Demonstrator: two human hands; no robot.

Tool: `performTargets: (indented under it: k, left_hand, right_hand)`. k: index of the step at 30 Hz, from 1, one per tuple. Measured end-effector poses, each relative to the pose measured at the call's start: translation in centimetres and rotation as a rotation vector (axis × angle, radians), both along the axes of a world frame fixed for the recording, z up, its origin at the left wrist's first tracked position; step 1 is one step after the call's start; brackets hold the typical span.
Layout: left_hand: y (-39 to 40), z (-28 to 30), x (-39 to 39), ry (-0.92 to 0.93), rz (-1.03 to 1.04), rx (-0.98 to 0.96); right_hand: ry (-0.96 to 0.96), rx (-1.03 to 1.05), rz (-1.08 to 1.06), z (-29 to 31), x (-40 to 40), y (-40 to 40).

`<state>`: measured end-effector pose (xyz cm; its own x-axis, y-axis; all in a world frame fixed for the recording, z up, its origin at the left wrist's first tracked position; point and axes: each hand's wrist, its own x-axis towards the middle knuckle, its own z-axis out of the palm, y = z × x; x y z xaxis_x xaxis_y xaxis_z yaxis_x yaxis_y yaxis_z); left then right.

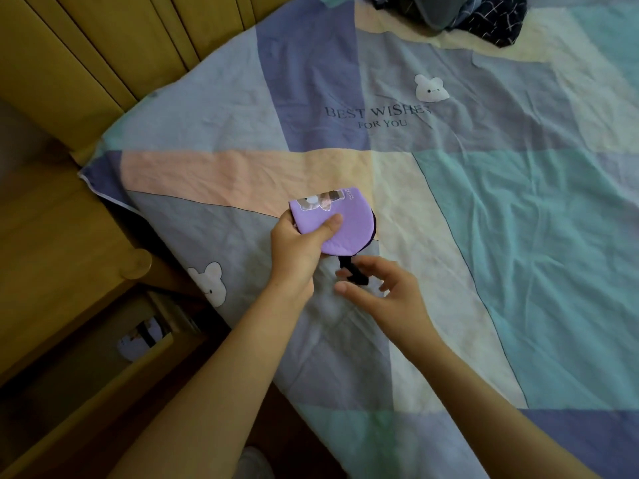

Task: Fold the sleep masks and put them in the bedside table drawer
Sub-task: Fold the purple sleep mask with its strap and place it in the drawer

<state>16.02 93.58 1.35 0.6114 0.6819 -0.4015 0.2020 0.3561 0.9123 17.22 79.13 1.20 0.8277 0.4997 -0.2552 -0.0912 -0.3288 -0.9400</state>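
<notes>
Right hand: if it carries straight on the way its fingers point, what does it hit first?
Probably the black strap, already at the right hand fingertips; beyond it the purple sleep mask held by the left hand. Depth is unclear.

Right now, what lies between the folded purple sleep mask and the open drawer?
Head view: the left hand gripping the mask, then rumpled bedsheet to the drawer.

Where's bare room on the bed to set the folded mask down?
Free: the patchwork bedsheet right of the right hand, and the stretch between the folded purple sleep mask held by the left hand and the printed "BEST WISHES" lettering. Crowded: the top edge, under the dark heap of clothes.
</notes>
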Motion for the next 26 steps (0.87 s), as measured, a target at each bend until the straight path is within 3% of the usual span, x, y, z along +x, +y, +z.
performTargets:
  k: [6,16,19,24,26]
  left_hand:
    - [0.0,-0.2,0.1,-0.018,-0.002,-0.033]
    - [-1.1,0.1,0.3,-0.047,-0.105,-0.011]
    - [-1.2,0.0,0.4,-0.049,-0.088,0.03]
    - [-1.0,0.4,0.5,-0.08,0.078,0.092]
    - [-0.5,0.6,0.5,-0.097,0.179,0.076]
  right_hand:
    - [0.335,0.075,0.042,0.5,1.2,-0.9]
    - [0.581,-0.005,0.247,1.3,2.6,-1.8]
    - [0.503,0.05,0.169,1.4,2.1,-1.4]
    - [0.102,0.006,0.099,1.5,1.1,-1.8]
    - [0.054,0.011,0.037,1.8,0.8,-2.4]
